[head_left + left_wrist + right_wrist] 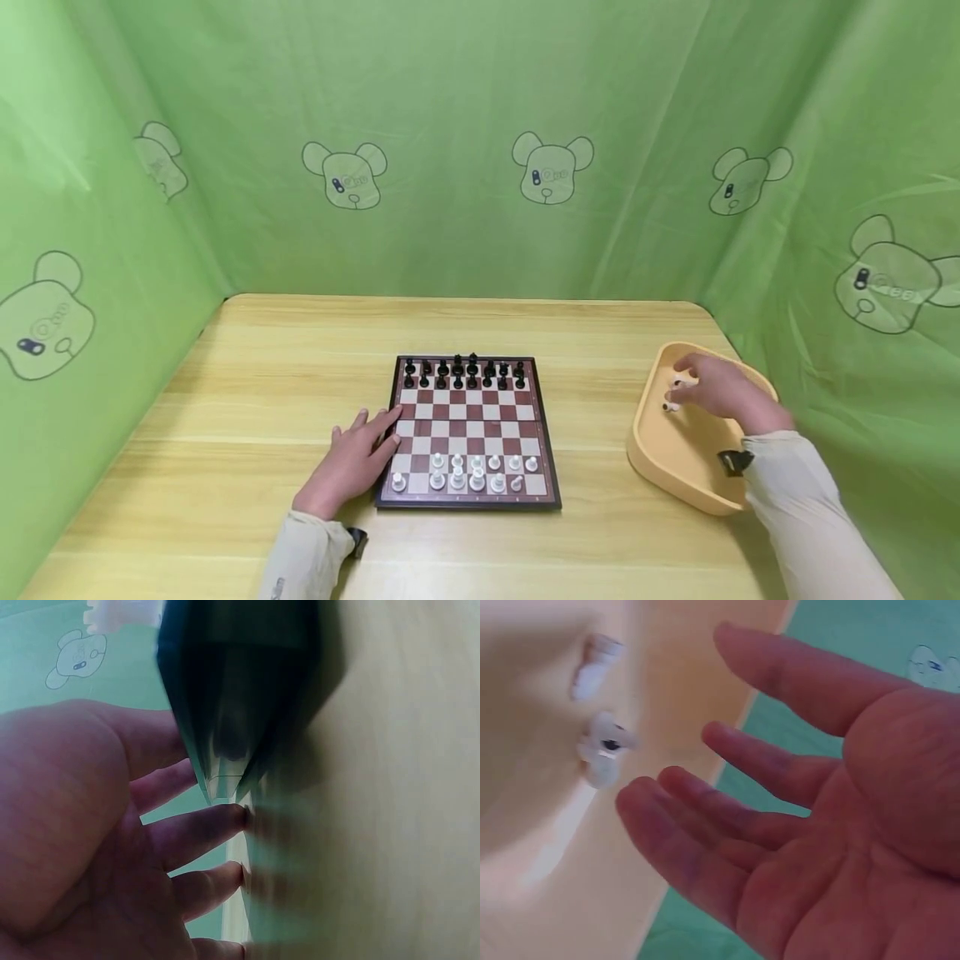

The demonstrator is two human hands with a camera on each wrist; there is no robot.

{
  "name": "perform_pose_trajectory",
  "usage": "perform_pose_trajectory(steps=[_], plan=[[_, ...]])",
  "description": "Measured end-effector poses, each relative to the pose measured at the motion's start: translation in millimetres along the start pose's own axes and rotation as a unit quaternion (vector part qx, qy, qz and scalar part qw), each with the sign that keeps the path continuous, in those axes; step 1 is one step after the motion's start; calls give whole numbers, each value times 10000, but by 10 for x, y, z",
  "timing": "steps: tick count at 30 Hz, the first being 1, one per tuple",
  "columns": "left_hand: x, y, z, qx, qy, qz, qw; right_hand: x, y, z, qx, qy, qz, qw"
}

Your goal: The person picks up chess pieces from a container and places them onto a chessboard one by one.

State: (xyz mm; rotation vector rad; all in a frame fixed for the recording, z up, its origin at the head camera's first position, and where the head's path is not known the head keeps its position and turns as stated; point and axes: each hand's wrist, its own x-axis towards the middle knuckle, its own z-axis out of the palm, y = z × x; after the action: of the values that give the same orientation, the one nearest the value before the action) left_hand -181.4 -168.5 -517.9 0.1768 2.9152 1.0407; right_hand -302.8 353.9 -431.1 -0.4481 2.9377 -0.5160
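A chessboard [468, 429] lies unfolded on the table. Black chess pieces [458, 371] fill its two far rows. White chess pieces [477, 480] stand in the two near rows, with one tilted near the right end. My left hand [351, 462], fingers spread, rests at the board's left edge; in the left wrist view its fingertips [238, 817] touch the tabletop beside the board's dark side. Over a yellow-orange tray [647, 442] hovers my right hand [716, 387], its fingers loosely bent and holding nothing. A few white pieces [604, 746] lie in the tray near those fingertips.
The light wooden table [300, 350] carries the board in the middle and the tray at the right. Green curtains [450, 250] printed with bear heads close off the back and both sides.
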Motion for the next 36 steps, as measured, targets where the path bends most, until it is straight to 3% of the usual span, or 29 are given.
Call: perform_pose_trajectory(steps=[12, 21, 36], plan=[[-13, 7, -14, -3, 11, -18, 10000, 113, 128, 211, 389, -290, 129, 9987], [-13, 14, -42, -53, 26, -14, 10000, 173, 171, 227, 177, -37, -16, 9998], [-11, 14, -13, -43, 12, -20, 10000, 114, 208, 257, 300, 161, 253, 9991]])
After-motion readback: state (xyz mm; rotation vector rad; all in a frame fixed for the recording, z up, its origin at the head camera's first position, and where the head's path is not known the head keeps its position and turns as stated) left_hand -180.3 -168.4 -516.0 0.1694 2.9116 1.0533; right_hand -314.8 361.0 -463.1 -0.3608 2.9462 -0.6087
